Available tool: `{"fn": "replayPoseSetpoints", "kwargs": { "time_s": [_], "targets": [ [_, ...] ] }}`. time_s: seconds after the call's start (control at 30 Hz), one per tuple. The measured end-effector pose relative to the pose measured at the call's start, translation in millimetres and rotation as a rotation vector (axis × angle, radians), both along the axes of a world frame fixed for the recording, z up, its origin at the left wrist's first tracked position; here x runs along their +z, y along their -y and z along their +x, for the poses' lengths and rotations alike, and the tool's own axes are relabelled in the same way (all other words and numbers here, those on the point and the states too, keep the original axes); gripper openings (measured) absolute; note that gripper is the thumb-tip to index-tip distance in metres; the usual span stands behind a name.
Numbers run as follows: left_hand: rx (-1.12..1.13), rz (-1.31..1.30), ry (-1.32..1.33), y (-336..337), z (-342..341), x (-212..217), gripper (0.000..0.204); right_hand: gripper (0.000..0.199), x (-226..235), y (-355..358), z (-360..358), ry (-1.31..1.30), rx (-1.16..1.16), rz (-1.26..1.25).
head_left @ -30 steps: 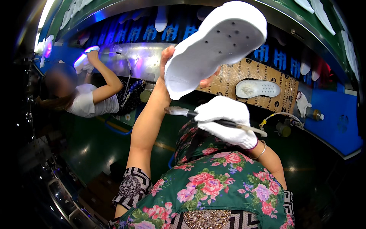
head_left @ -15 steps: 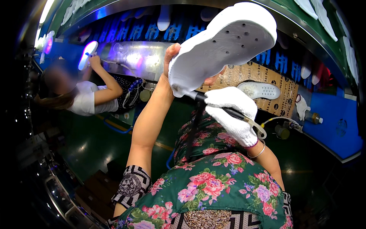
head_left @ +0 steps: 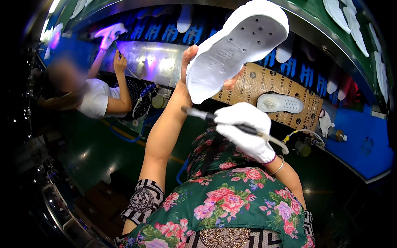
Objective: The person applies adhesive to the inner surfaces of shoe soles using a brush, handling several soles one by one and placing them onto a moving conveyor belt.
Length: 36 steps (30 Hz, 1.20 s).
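My bare left hand (head_left: pixel 191 62) holds up a white shoe sole (head_left: pixel 235 45), its pitted underside turned toward me. My right hand (head_left: pixel 244 128), in a white glove, grips a thin black brush-like tool (head_left: pixel 198 113) whose pale tip points left, just below the sole's lower end. A thin tube runs from the tool's back end toward the right. My floral sleeves fill the lower middle.
A second white sole (head_left: pixel 280 103) lies on a brown cardboard sheet (head_left: pixel 256 80). Small bottles (head_left: pixel 337 134) stand at the right edge of the green bench. At the left, another person in a white shirt (head_left: pixel 97 97) holds up a sole (head_left: pixel 108 31) under violet light.
The tool tip has dropped from the sole's edge to just below it. My left hand keeps the sole raised, tilted slightly. The person at left lifted their hands higher.
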<state>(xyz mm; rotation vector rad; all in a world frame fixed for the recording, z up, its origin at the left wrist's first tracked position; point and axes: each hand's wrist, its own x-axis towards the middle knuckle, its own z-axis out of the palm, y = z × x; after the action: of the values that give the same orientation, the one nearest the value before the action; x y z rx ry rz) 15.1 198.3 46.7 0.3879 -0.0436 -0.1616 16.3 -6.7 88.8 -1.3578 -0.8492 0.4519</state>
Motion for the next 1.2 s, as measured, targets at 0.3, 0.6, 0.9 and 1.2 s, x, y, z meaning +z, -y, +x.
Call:
{"fn": "replayPoseSetpoints", "kwargs": {
  "time_s": [0.3, 0.6, 0.9, 1.2],
  "targets": [
    [0.097, -0.090, -0.166, 2, -23, -12, 0.091, 0.015, -3, 5, 21, -0.219, -0.109, -0.049],
    [0.155, -0.070, -0.178, 39, -51, -26, 0.076, 0.020, -1, -20, 88, 0.670, -0.475, -0.137],
    [0.360, -0.051, -0.141, -9, -86, -23, 0.083, 0.011, -28, -17, 57, -0.539, -0.085, 0.110],
    [0.416, 0.236, 0.370, -147, -63, 69, 0.104, 0.022, -68, -2, 66, -0.844, -0.362, 0.207]
  ]
}}
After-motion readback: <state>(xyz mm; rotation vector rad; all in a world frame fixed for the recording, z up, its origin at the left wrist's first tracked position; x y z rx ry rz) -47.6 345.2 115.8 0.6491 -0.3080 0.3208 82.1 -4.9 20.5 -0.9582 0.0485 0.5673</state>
